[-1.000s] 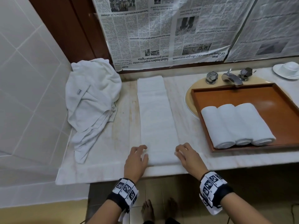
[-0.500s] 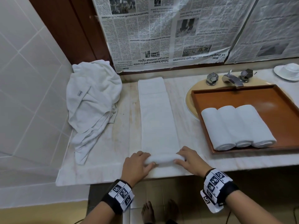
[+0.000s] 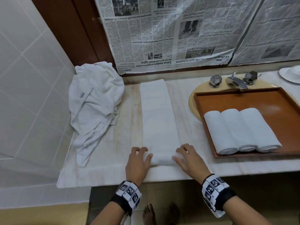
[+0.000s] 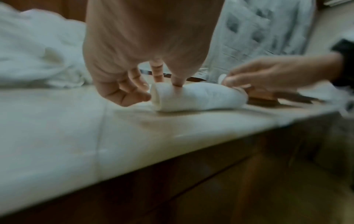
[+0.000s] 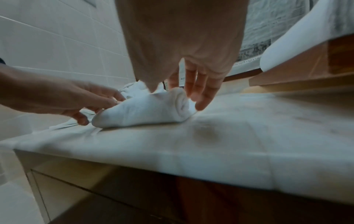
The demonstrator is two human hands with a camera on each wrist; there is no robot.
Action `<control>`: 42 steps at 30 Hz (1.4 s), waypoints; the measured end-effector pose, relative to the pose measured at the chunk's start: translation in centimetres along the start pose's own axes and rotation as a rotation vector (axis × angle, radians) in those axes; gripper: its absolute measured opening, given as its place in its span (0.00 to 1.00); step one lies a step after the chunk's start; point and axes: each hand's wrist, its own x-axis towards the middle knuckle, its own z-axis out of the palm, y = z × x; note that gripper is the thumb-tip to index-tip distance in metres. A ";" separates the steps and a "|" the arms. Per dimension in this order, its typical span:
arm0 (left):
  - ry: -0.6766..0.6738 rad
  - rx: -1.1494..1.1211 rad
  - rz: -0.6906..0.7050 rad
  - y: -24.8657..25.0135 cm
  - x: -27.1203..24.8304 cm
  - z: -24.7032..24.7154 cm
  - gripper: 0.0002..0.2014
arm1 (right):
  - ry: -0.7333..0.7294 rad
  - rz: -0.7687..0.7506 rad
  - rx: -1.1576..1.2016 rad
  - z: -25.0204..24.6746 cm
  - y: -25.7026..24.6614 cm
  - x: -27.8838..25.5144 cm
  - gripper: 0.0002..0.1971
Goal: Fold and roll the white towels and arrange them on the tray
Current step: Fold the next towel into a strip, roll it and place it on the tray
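A heap of crumpled white towels (image 3: 94, 101) lies at the left end of the marble counter (image 3: 103, 172), against the tiled wall. On the right, a wooden tray (image 3: 253, 101) sits over the yellow basin below the faucet (image 3: 236, 82), with three rolled towels (image 3: 241, 129) side by side at its near edge, touching one another. A white dish (image 3: 291, 74) sits at the far right, and newspaper (image 3: 170, 33) covers the wall behind. Nothing lies between the hands and the tray.

The folded towel strip (image 3: 158, 114) runs away from the counter's front edge, its near end wound into a short roll (image 4: 195, 97). The left hand (image 3: 138, 161) has its thumb pressed on the roll's left end and its fingers loosely curled beside it; the right hand (image 3: 190, 158) rests spread, nearly straight fingers on the right end.

A second ago the strip lay flat with both hands at its near edge; since then the end has been turned over and the roll has thickened and crept forward.
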 end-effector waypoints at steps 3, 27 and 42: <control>0.065 0.209 0.287 -0.1 -0.6 0.7 0.12 | -0.127 -0.048 -0.074 0.0 0.6 -0.1 0.25; -0.222 -0.245 -0.159 0.5 2.9 -1.4 0.23 | -0.216 0.049 0.205 -1.0 0.3 3.6 0.20; -0.378 -0.117 0.087 -0.1 3.3 -1.1 0.25 | -0.067 0.006 -0.140 -0.8 -0.3 2.1 0.16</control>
